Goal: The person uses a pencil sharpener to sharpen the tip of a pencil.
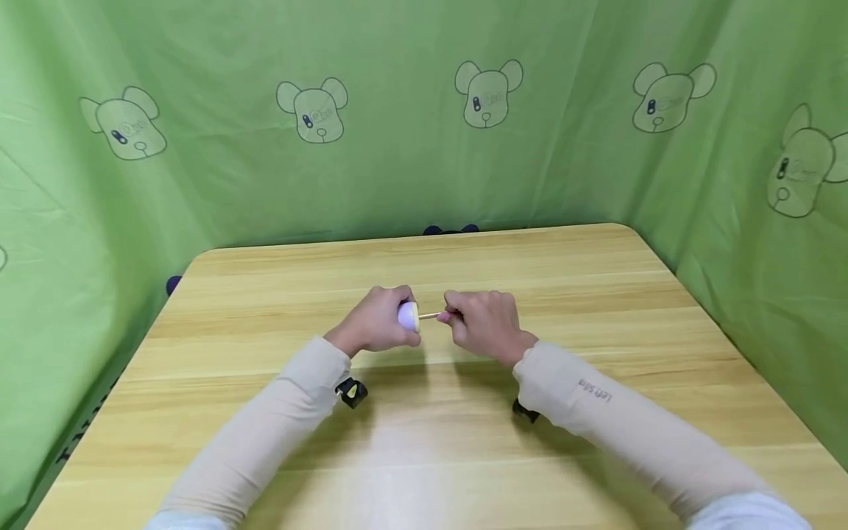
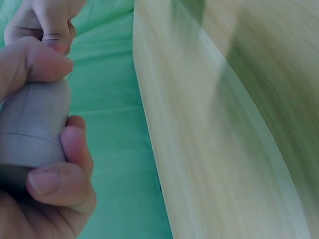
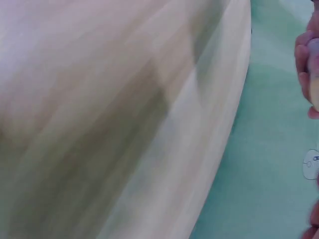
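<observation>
My left hand (image 1: 380, 320) grips a small rounded lavender case (image 1: 407, 316) with a pale yellow rim facing right. In the left wrist view, its smooth body (image 2: 37, 119) shows seam lines, with the thumb and fingers curled round it. A thin light-brown stick (image 1: 429, 316) runs from the yellow end to my right hand (image 1: 486, 322), which pinches its other end between thumb and curled fingers. Both hands are above the middle of the table. How far the stick goes into the case is hidden. In the right wrist view, only part of the case (image 3: 314, 84) shows at the edge.
The wood-grain table (image 1: 424, 449) spreads under both arms, with rounded far corners. Green curtains (image 1: 397, 177) printed with bear heads hang behind it and on both sides. A black wrist mount (image 1: 352, 392) sticks out below the left sleeve, another (image 1: 525, 411) below the right.
</observation>
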Tool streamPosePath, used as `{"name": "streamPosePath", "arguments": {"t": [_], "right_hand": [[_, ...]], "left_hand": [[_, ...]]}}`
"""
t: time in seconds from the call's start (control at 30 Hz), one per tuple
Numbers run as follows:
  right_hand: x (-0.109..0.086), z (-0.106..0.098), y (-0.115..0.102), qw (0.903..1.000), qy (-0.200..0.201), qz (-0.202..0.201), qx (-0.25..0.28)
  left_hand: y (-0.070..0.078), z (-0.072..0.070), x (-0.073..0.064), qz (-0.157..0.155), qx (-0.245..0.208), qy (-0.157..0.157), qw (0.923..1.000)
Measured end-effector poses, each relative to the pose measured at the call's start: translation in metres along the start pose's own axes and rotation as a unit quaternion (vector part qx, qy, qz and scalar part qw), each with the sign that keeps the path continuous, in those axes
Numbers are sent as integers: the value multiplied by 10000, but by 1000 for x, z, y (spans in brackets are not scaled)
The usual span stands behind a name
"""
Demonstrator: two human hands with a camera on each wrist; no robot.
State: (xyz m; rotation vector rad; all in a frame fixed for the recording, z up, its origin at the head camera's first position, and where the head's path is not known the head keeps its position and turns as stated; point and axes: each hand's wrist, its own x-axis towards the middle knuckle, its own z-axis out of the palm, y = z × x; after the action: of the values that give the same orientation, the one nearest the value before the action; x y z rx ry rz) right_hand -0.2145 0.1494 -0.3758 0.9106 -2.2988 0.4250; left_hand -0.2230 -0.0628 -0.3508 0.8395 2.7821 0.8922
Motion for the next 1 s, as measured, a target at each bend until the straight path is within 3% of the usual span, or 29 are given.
{"name": "streamPosePath", "arguments": {"t": [0.1, 0.2, 0.4, 0.47, 0.6, 0.8, 1.0], "right_hand": [[5, -5, -2, 9948, -761, 597, 334], [11, -10, -3, 9802, -1454, 1179, 641], [24, -19, -2, 9302, -2728, 2060, 1341], [26, -22, -1, 9197, -2948, 2171, 1417], [27, -25, -4, 9266, -2871, 2093, 1231], [20, -27, -6, 9485, -2246, 1914, 1149], [12, -21, -4, 9733, -1495, 1402, 1030]], "left_hand": [[-1, 2, 0, 55, 298, 206, 9993], [-1, 4, 0, 143, 589, 391, 9974], [0, 7, -1, 294, 748, 483, 9956], [0, 8, -2, 296, 714, 433, 9961], [0, 6, -3, 327, 731, 459, 9957], [1, 1, 0, 367, 643, 381, 9965], [0, -2, 2, 78, 401, 266, 9988]]}}
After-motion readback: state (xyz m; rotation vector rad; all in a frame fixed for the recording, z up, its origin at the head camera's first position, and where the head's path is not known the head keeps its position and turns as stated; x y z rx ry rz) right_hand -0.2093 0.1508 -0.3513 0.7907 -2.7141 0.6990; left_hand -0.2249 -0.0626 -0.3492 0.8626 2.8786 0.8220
